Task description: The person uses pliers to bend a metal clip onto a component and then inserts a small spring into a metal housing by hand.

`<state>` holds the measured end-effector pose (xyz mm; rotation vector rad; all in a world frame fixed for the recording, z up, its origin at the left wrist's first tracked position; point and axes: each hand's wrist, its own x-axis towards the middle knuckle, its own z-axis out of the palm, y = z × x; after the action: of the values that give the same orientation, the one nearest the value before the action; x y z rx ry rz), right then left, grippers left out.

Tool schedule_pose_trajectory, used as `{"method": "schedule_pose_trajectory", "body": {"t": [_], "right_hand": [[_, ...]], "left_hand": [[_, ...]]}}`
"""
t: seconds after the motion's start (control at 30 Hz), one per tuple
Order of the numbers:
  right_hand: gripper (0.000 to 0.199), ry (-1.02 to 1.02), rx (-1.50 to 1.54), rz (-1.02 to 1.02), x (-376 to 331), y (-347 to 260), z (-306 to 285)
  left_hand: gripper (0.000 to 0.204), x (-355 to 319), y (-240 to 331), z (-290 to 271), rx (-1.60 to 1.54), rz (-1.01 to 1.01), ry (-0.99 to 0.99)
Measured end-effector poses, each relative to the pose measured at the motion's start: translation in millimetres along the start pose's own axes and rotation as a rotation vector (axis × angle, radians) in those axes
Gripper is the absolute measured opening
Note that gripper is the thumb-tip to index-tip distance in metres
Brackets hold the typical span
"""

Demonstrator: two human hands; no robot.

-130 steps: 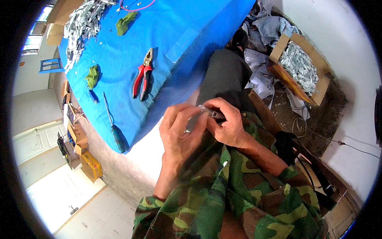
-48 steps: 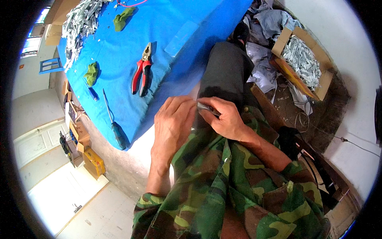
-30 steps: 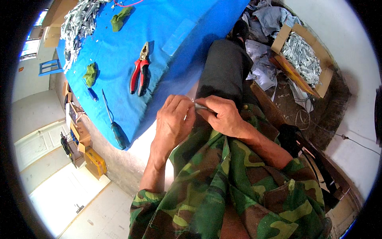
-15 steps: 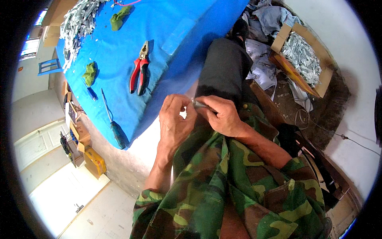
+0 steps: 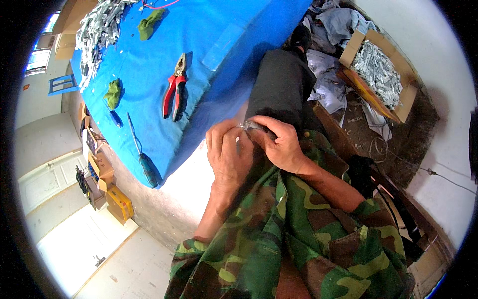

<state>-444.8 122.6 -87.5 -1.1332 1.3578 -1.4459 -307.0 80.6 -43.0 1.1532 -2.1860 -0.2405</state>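
Note:
My left hand (image 5: pixel 228 154) and my right hand (image 5: pixel 281 142) meet over my lap, just off the edge of the blue-covered table (image 5: pixel 149 84). Both pinch one small silvery metal part (image 5: pixel 251 125) between their fingertips. The part is mostly hidden by my fingers, so its shape is unclear. My dark trouser leg (image 5: pixel 281 84) lies under the hands, and my camouflage sleeves come in from the lower edge.
On the blue cover lie red-handled pliers (image 5: pixel 173 89), a screwdriver (image 5: pixel 142 152), two green cloth lumps (image 5: pixel 113 93) and a heap of silvery parts (image 5: pixel 97 30). A cardboard box of the same parts (image 5: pixel 378 72) sits on the floor at right, beside crumpled cloth.
My hands stay together on the small part. The left fingers have shifted slightly around it, and the view has moved a little; the tools on the table have not moved.

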Motion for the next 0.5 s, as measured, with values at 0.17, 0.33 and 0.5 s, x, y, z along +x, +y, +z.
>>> {"method": "schedule_pose_trajectory", "body": {"t": [0.17, 0.33, 0.5], "right_hand": [[0.024, -0.025, 0.073, 0.074, 0.6, -3.1, -3.0], [0.024, -0.018, 0.129, 0.121, 0.7, -4.4, -4.7], [0.027, -0.057, 0.154, 0.119, 0.8, -3.3, -7.7]], "left_hand": [[0.020, -4.9, -0.3, 4.2, -0.030, -0.042, 0.028], [0.022, -5.2, -3.9, 8.8, 0.004, 0.039, 0.060], [0.022, -7.8, -3.9, 9.5, -0.075, -0.043, 0.041]]}}
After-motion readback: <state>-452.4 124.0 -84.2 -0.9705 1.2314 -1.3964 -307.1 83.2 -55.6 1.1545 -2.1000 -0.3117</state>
